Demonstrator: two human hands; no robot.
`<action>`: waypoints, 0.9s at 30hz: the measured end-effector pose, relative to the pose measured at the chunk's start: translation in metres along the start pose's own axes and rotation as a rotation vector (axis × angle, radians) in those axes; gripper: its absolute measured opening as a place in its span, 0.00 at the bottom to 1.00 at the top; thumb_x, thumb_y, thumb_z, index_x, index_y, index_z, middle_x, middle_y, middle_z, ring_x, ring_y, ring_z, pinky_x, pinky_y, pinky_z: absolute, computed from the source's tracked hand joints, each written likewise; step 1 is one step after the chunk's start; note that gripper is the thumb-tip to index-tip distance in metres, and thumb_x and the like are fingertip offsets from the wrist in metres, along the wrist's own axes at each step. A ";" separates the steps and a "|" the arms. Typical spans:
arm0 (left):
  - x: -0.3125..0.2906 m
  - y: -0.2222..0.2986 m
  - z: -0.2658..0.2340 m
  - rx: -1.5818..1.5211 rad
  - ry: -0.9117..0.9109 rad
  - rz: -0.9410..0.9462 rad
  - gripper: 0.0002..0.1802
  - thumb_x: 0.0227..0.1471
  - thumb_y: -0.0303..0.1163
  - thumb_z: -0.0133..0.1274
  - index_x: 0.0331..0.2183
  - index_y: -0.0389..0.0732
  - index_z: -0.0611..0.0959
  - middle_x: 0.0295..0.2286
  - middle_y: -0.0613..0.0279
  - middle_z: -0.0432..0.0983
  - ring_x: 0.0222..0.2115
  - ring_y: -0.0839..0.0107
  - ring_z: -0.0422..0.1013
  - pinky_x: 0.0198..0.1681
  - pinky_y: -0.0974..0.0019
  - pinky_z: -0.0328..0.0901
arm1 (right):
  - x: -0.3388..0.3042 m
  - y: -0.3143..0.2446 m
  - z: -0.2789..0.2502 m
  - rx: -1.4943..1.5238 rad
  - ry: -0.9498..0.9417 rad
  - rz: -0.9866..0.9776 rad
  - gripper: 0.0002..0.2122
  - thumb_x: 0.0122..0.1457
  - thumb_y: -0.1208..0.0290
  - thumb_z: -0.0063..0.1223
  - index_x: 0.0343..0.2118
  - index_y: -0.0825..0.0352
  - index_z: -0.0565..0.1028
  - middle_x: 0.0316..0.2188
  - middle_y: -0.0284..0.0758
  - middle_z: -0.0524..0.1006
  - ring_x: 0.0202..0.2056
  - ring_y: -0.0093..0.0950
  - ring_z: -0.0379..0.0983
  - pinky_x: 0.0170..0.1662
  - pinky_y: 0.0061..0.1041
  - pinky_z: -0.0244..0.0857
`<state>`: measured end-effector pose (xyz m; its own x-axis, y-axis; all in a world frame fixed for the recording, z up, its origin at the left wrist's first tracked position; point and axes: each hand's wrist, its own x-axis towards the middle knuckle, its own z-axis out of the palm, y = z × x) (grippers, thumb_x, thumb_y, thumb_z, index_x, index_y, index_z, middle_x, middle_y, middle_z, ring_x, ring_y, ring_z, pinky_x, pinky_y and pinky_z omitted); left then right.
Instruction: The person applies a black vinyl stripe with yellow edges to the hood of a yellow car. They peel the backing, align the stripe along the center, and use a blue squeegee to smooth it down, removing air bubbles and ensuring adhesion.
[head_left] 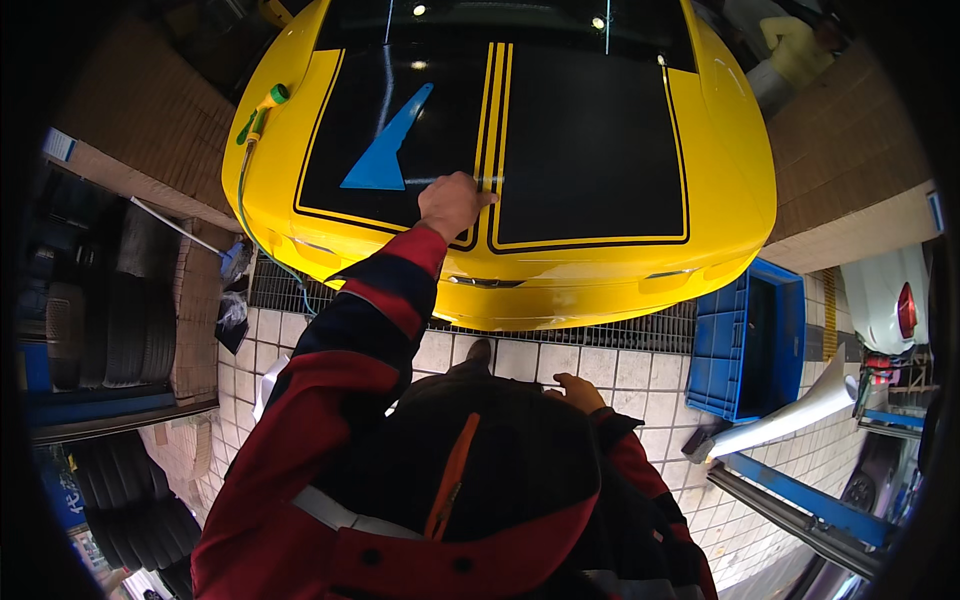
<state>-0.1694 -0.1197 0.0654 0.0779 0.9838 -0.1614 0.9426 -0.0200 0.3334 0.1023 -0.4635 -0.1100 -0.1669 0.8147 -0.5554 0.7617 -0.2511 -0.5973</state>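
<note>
My left hand [453, 205] reaches over the front of a yellow car [590, 290]. Its fingers are curled in beside the yellow centre stripes [492, 130] of the hood, and whatever they pinch is hidden. To the left of those stripes, a blue squeegee [385, 155] with a wide blade and tapered handle lies on the black hood panel [345, 110]. Low beside my body hangs my right hand [578, 393], its visible fingers apart and nothing seen in them. A yellow and green spray nozzle [263, 110] rests on the car's left edge.
A thin green hose [245, 205] runs down from the nozzle. Metal floor grating [640, 328] lies under the bumper. At right stand a blue plastic crate [720, 345] and a white roll [790, 412]. Cardboard boxes [140, 120] and stacked tyres [125, 325] line the left.
</note>
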 end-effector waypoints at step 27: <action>-0.066 -0.018 0.040 0.007 0.118 0.001 0.25 0.68 0.57 0.63 0.36 0.43 0.93 0.29 0.56 0.89 0.36 0.52 0.86 0.51 0.43 0.72 | -0.036 0.044 0.019 0.049 -0.043 -0.035 0.29 0.68 0.47 0.62 0.62 0.67 0.81 0.55 0.50 0.86 0.57 0.49 0.83 0.61 0.45 0.76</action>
<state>-0.1787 -0.1918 0.0328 0.0405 0.9979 -0.0503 0.9447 -0.0218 0.3271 0.1297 -0.5138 -0.1272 -0.2199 0.8006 -0.5573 0.7237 -0.2492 -0.6436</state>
